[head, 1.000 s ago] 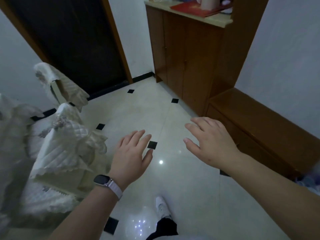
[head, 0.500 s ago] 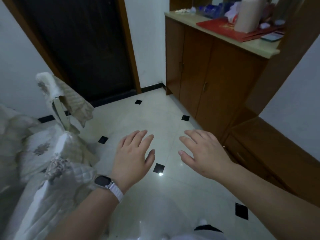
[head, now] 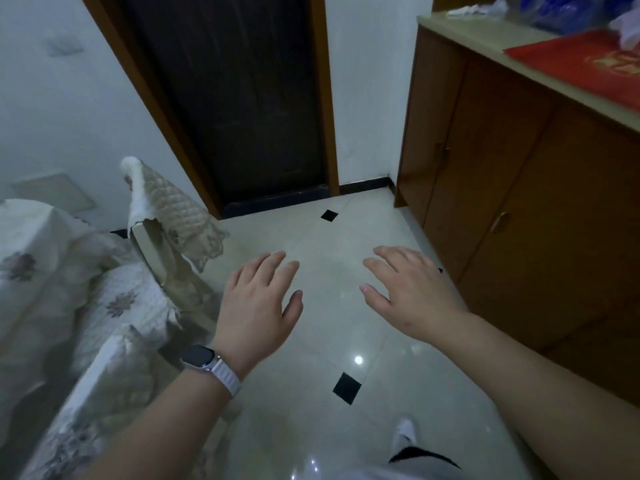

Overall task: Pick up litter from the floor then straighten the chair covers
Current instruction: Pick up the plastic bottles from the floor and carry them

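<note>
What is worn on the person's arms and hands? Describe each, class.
The left hand and right hand are bare, with no gloves or rings visible. Both forearms show no sleeves. The left wrist carries a smartwatch with a dark rounded-rectangular face, pale case and light woven band.

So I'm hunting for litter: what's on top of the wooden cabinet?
On the cabinet top lie a red folder, blue plastic and white crumpled bits. The frame edge hides the rest.

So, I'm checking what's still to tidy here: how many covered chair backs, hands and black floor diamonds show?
Covered chair backs: 2, far, near
Hands: 2, left hand, right hand
Black floor diamonds fully visible: 2
Total: 6
</note>
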